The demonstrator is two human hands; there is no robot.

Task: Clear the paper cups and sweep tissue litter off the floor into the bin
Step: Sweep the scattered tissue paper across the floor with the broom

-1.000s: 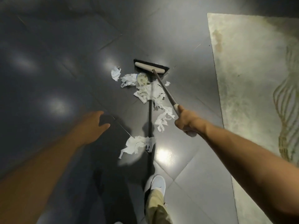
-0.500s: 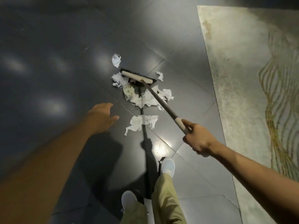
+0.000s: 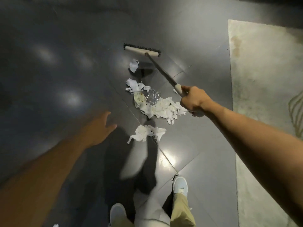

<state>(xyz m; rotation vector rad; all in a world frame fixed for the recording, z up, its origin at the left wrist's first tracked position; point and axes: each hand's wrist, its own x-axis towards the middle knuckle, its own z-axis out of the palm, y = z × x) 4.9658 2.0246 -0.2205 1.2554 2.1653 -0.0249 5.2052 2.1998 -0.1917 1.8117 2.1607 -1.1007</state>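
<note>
Dark glossy tiles make up the floor [image 3: 65, 46], with ceiling lights mirrored in them as soft white patches. A pale rug [image 3: 262, 79] with a stain near its far corner lies well to the right of the broom head [image 3: 141, 50].

From the head view, the broom head sits on the tiles with its black bristles turned away from the person, and the handle [image 3: 162, 71] slants back from it toward the right hand [image 3: 193, 100]. That hand is wrapped tightly round the handle's pale end, fingers curled under and thumb along the top.

All the tissue lies on the person's side of the broom head. One scrap [image 3: 134, 65] is just beside it, touching nothing. Farther back comes the main heap [image 3: 162, 108], a loose spread of torn white pieces, some stained, partly under the right hand. A crumpled foil wrapper [image 3: 153, 96] rests on the heap's far edge. A separate clump [image 3: 146, 132] lies nearer still to the person, apart from the heap.

The left hand [image 3: 98, 128] hangs above the floor, left of the clump and well back from the broom head, fingers spread and holding nothing; it is blurred. At the near edge, two white shoes [image 3: 179, 184] and tan trousers [image 3: 182, 210] show, one leg smeared by motion. A tiny white scrap [image 3: 55, 225] lies at the bottom edge, farthest from the broom head.
</note>
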